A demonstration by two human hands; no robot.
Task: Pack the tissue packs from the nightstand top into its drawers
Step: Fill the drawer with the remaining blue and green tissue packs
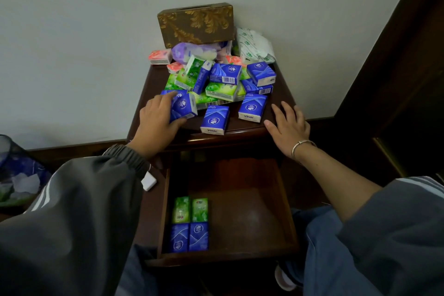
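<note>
**Dim, soft light; wide-angle bending**

The wall (72,31) is rendered dull grey under dim, even light. A soft sheen is seen on the drawer floor (249,218). Lines are bowed toward the borders.

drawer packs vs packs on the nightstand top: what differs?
Count: the drawer packs are four; the top packs are many more.
Pose: drawer packs lie flat in a neat two-by-two block; top packs form a jumbled heap, one gripped by the left hand.
Colour: drawer packs are blue and green only; top packs include pink ones.
Shared: both hold small blue and green packs.
</note>
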